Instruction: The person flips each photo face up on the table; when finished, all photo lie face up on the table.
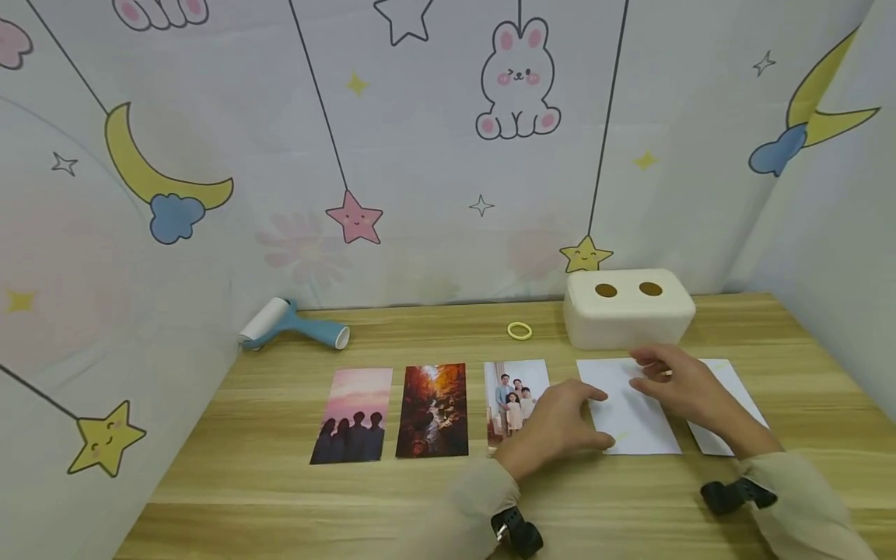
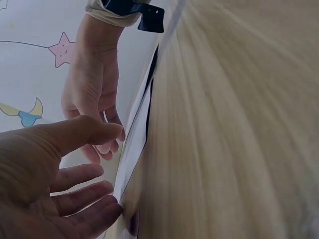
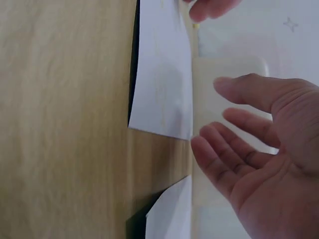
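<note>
A white sheet (image 1: pixel 630 412), blank side up and about photo-sized, lies on the table between my two hands. My left hand (image 1: pixel 556 424) is at its left edge, thumb and fingers spread apart, partly covering the family photo (image 1: pixel 514 389). Over the sheet's upper right part is my right hand (image 1: pixel 672 381), its fingers loosely bent with nothing between them. In the right wrist view a gap shows between that thumb and the fingers (image 3: pixel 219 154). A second white sheet (image 1: pixel 728 404) lies further right, partly hidden by the right forearm.
Left of the family photo lie an autumn stream photo (image 1: pixel 432 411) and a pink sunset photo (image 1: pixel 353 416). Behind them are a blue-handled roller (image 1: pixel 301 323), a yellow ring (image 1: pixel 519 331) and a white box with two round holes (image 1: pixel 630 311). A patterned curtain (image 1: pixel 420 155) borders the table.
</note>
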`<state>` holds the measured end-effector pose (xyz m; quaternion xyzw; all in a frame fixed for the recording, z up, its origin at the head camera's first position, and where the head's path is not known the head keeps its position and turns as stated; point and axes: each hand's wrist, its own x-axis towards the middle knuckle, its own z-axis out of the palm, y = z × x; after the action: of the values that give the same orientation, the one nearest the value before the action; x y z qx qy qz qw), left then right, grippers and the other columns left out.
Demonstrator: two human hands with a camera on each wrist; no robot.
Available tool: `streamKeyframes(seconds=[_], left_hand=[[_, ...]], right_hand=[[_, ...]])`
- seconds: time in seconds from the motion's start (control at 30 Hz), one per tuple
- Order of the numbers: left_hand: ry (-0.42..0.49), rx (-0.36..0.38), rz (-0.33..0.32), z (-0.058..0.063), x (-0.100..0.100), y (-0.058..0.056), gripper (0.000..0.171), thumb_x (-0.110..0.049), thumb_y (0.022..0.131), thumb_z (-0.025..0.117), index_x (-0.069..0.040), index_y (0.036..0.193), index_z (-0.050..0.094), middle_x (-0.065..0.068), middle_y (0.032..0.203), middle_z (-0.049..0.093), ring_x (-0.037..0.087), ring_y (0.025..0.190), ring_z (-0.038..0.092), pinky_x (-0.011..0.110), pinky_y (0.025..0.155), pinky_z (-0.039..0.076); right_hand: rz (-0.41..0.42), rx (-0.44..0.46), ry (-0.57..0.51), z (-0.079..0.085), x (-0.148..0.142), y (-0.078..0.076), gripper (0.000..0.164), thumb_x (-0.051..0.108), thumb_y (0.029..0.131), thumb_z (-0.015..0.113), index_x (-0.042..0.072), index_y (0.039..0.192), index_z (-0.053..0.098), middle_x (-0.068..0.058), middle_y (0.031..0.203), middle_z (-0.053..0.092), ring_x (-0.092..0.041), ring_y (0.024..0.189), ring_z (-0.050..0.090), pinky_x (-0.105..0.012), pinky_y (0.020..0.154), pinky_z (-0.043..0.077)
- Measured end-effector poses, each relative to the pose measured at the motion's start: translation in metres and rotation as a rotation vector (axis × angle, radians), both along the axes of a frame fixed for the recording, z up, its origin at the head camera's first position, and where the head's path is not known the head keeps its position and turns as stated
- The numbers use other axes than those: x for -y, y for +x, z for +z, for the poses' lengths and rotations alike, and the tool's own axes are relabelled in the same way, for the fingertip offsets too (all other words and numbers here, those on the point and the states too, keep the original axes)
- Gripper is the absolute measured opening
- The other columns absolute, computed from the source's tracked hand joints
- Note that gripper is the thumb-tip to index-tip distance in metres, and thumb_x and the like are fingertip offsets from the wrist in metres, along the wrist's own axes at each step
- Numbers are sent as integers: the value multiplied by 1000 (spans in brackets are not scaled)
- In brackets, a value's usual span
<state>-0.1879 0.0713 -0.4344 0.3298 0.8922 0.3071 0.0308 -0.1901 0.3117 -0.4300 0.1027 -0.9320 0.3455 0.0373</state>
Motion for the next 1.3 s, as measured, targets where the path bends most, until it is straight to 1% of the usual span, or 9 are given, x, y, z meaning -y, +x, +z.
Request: streamKeyframes(seconds=[0.17,0.3,0.4,0.57,0.77,0.97,1.13,1.3], left_hand=[[-42,-18,-24,0,-4,1,52,-27,76,96,-11,122,79,-2,119,75,4,109,65,13,93,45],[-63,-32,-43,-2,-5,1,52,-28,75,96,-12,121,80,-2,119,74,5,109,64,14,94,44],[-82,-50,-47,-3,-6,2,53,-31,74,96,-12,121,80,-2,121,73,7,112,63,15,96,43],[-126,-47,-39,-4,-7,3,57,-36,74,96,-15,124,79,-5,126,70,9,116,60,15,99,42],[-171,-56,-11,-3,-8,5,59,-40,73,97,-18,125,79,-8,127,67,7,112,58,14,92,43],[-175,-79,-1,-4,-8,4,57,-37,74,96,-17,124,79,-8,122,68,6,106,57,13,86,43],[-180,-92,-9,-4,-8,3,56,-36,74,96,-16,123,79,-6,121,69,7,107,59,13,89,43],[-185,-100,-14,-4,-8,3,56,-36,74,95,-14,123,79,-5,122,69,8,108,60,13,90,43]], right_hand=[[-12,22,10,-3,-6,2,45,13,97,80,-10,131,63,-28,123,68,-42,106,69,-51,85,57],[-10,19,17,-5,-9,2,45,13,96,80,-10,131,63,-26,121,70,-40,105,70,-40,81,57],[-6,15,26,-6,-11,2,45,13,96,81,-10,130,64,-25,119,71,-39,104,70,-34,78,56],[2,33,31,-6,-13,2,45,14,96,80,-11,130,63,-25,118,71,-39,104,70,-36,78,57],[1,47,27,-5,-14,4,45,13,97,80,-11,130,63,-25,119,70,-38,103,70,-32,76,56],[6,41,21,-7,-17,4,44,13,96,80,-11,130,64,-24,118,71,-37,102,70,-28,75,56],[10,40,35,-7,-19,4,44,15,96,80,-9,130,65,-22,118,72,-36,102,71,-31,77,56],[14,47,50,-6,-24,2,44,15,96,80,-10,130,65,-24,118,71,-38,102,71,-38,79,57]])
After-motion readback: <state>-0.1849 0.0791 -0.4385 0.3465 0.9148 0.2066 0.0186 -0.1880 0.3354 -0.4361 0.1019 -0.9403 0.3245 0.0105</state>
